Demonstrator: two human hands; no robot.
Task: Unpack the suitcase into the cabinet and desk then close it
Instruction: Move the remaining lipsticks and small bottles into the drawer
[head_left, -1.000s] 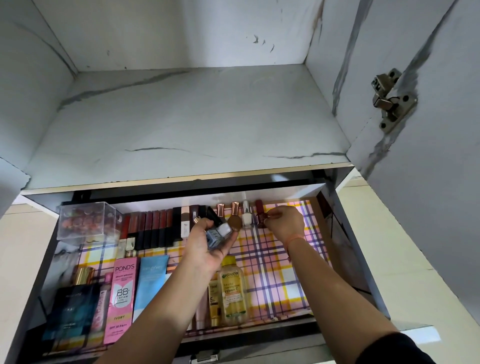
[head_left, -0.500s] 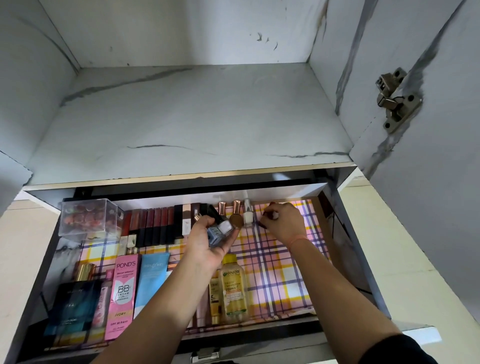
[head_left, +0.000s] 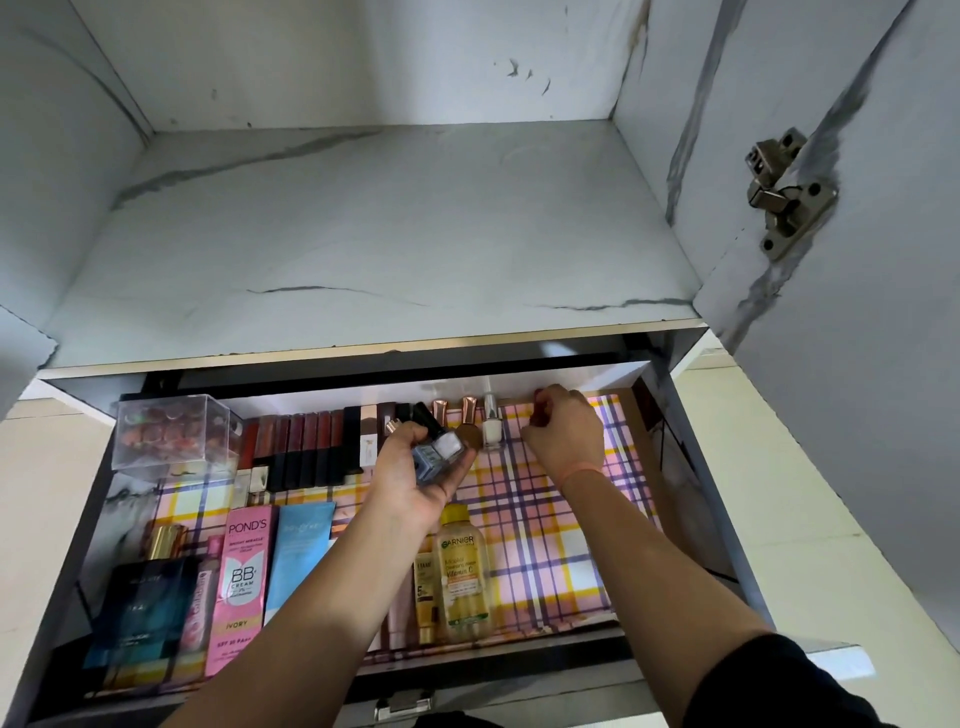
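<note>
The open drawer (head_left: 675, 467), lined with plaid paper (head_left: 545, 551), holds cosmetics. My left hand (head_left: 410, 488) hovers over its middle, palm up, gripping a blue and a pale nail polish bottle (head_left: 439, 451). At the drawer's back my right hand (head_left: 566, 439) pinches a small dark red bottle (head_left: 539, 410), mostly hidden by the fingers. To the left of that hand, a white nail polish bottle (head_left: 491, 428) and rose-capped bottles (head_left: 468, 410) stand in a row. The suitcase is out of view.
A row of dark lipsticks (head_left: 306, 447) and a clear box (head_left: 171, 431) fill the back left. Pond's tube (head_left: 243, 582), blue tube (head_left: 300, 561), dark box (head_left: 145, 608) and Garnier bottle (head_left: 463, 571) lie in front. Above is a bare marble shelf (head_left: 363, 234); the cabinet door (head_left: 857, 389) stands open on the right.
My right hand has closed round the dark red bottle that stood beside the white one and shifted it slightly right. My left hand has stayed in place with its bottles.
</note>
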